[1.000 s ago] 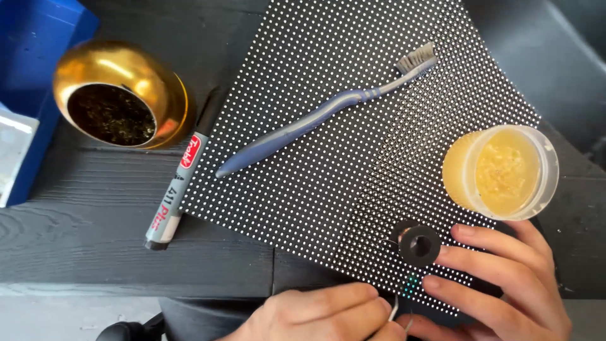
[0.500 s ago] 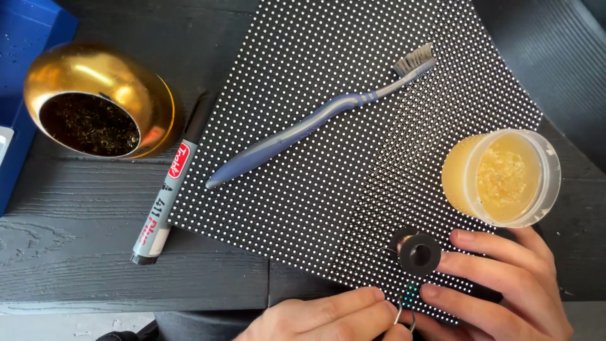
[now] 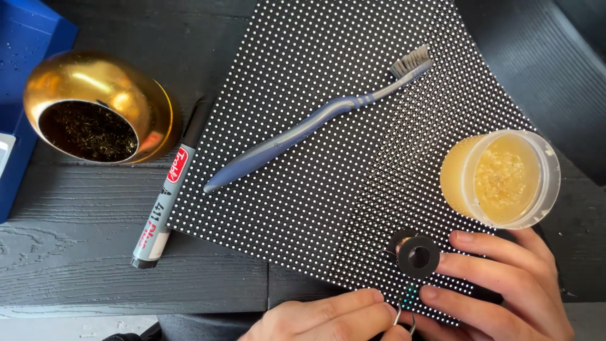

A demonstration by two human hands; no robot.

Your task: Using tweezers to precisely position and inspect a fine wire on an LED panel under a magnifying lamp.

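A black panel (image 3: pixel 328 158) covered in a grid of white dots lies tilted on the dark wooden table. My left hand (image 3: pixel 322 319) is at the bottom edge, its fingers closed on a thin metal tool (image 3: pixel 404 322) whose tip sits at the panel's near corner. My right hand (image 3: pixel 505 284) lies flat on that corner with its fingers spread. Its index and middle fingertips are against a small black spool (image 3: pixel 416 256) with a fine wire coming off it. A clear tub of yellowish paste (image 3: pixel 502 178) stands just beyond my right hand.
A blue-grey toothbrush (image 3: pixel 303 129) lies diagonally across the panel. A grey marker with a black cap (image 3: pixel 167 202) lies along the panel's left edge. A gold bowl of dark wire wool (image 3: pixel 95 110) sits at the left, next to a blue box (image 3: pixel 25 57).
The view has shifted a little as my head moved. My left hand has crept slightly right toward the spool; my right hand and the objects have stayed put.
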